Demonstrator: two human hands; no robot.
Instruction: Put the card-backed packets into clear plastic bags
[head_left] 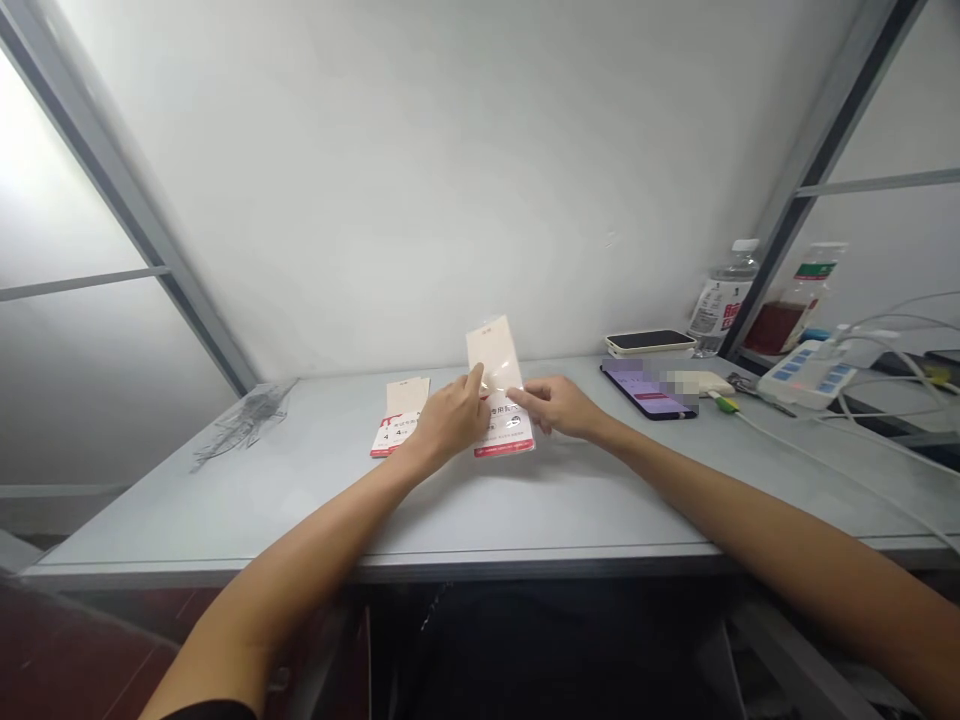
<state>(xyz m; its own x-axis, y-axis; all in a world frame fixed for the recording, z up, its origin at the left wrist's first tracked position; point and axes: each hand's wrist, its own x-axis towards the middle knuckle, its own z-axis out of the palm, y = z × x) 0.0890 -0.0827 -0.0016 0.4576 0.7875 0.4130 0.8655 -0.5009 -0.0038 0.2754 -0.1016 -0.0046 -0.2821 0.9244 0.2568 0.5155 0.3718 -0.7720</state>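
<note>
Forearms (pixel 337 525) nearest; left hand (pixel 452 412), right hand (pixel 561 405) grasping packet (pixel 492 350), long axis steep, top tipped slightly left.

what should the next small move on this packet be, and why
Perhaps the right hand should pinch and tug the glossy clear film at the right edge of the flat beige, white and red packet while the left hand steadies it: the film seems to cover the packet, both hands are on it, and crumpled clear plastic lies farther left.
</note>
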